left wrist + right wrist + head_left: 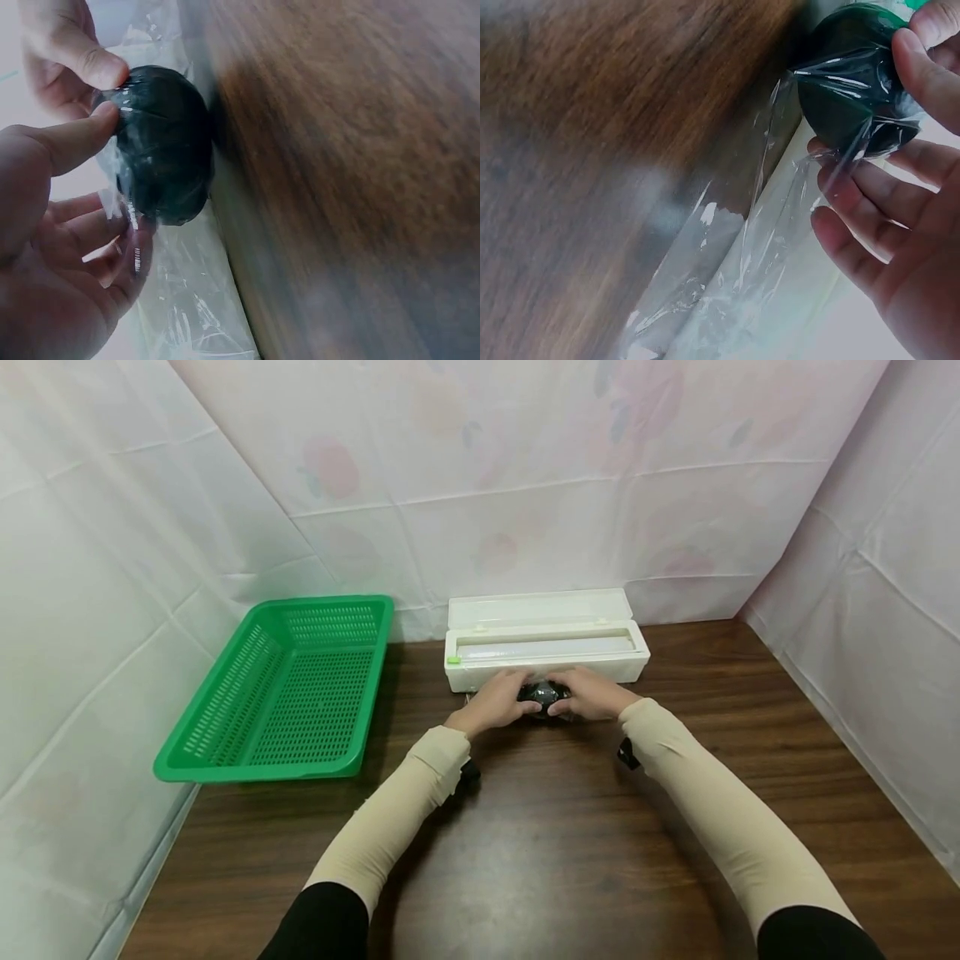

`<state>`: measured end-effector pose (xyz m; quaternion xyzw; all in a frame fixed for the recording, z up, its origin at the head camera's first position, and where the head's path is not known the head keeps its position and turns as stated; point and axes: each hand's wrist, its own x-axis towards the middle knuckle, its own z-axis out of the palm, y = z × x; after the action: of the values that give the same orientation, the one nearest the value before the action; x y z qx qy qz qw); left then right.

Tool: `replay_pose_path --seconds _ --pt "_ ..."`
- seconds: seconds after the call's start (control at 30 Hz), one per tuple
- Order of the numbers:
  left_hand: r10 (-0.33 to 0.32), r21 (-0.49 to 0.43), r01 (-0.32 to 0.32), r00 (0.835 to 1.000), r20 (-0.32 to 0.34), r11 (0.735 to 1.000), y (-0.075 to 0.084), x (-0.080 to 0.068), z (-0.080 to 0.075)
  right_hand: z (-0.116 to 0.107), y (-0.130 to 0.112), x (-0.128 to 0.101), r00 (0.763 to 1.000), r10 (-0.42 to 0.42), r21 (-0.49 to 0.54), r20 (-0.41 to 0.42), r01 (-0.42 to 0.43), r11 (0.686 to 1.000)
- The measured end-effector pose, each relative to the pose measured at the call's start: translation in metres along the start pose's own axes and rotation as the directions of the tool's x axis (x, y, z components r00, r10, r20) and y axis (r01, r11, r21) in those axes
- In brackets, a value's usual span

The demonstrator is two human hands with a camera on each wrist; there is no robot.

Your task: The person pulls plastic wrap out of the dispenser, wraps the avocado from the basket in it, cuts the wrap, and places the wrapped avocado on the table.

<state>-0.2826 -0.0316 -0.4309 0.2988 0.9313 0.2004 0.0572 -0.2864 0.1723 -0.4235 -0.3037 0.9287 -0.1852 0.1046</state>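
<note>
A dark green, round, ribbed vegetable [544, 695] is partly covered in clear plastic wrap [761, 247], just in front of the white cling film dispenser [547, 672]. My left hand [498, 700] grips it from the left, with thumb on the near side and fingers bent around its edge. From the right, my right hand [594, 693] holds it the same way. Both thumbs nearly meet on the vegetable in the left wrist view. Loose wrap hangs beside it along the dispenser in both wrist views. The vegetable's far side is hidden.
The dispenser's lid [540, 607] stands raised, and a roll [547, 648] lies inside. A green slider [453, 660] sits at its left end. On the left stands a green perforated basket [365, 693]. White printed cloth [487, 485] hangs behind the brown wooden table [555, 860].
</note>
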Motion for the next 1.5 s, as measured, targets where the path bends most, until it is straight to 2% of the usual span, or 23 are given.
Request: replay_pose_path --seconds 0.13,0.3,0.4,0.6,0.7,0.8,0.9,1.03,1.3,1.5 --pt "-0.014 -0.022 0.013 1.000 -0.027 1.000 0.001 -0.002 0.001 0.004 0.002 -0.003 0.999 -0.017 0.017 -0.034 0.018 1.000" --pt "-0.007 0.008 0.007 0.999 -0.033 1.000 0.002 -0.003 0.005 0.014 0.002 -0.012 0.987 0.038 0.029 -0.156 -0.034 0.999" --pt "-0.003 0.028 0.004 0.999 -0.032 1.000 0.002 -0.002 0.008 0.019 -0.003 -0.019 0.970 0.037 -0.069 -0.242 -0.055 0.996" --pt "0.011 0.027 -0.010 0.998 -0.061 1.000 0.002 0.000 0.010 0.018 -0.018 -0.022 0.922 -0.117 -0.290 -0.370 0.006 0.957" --pt "0.027 0.028 -0.025 0.997 -0.076 0.999 0.002 0.001 0.010 0.016 -0.023 -0.021 0.913 -0.175 -0.361 -0.367 0.033 0.932" --pt "0.028 0.044 -0.025 0.996 -0.081 0.999 0.004 0.000 0.009 0.017 -0.024 -0.020 0.926 -0.175 -0.397 -0.336 0.029 0.917" --pt "0.014 0.067 -0.009 0.997 -0.079 0.998 0.005 -0.001 0.009 0.019 -0.024 -0.018 0.935 -0.140 -0.377 -0.326 0.007 0.926" --pt "-0.002 0.084 0.010 0.996 -0.094 0.996 0.005 -0.003 0.009 0.019 -0.022 -0.014 0.933 -0.119 -0.339 -0.341 -0.004 0.941" --pt "-0.014 0.044 0.024 0.979 -0.203 0.999 0.003 -0.007 0.009 0.019 -0.018 -0.006 0.946 -0.070 -0.274 -0.315 -0.020 0.962" --pt "0.005 0.051 0.006 0.975 -0.224 0.999 0.004 -0.006 0.007 0.016 -0.015 -0.004 0.953 -0.020 -0.215 -0.303 -0.048 0.975"
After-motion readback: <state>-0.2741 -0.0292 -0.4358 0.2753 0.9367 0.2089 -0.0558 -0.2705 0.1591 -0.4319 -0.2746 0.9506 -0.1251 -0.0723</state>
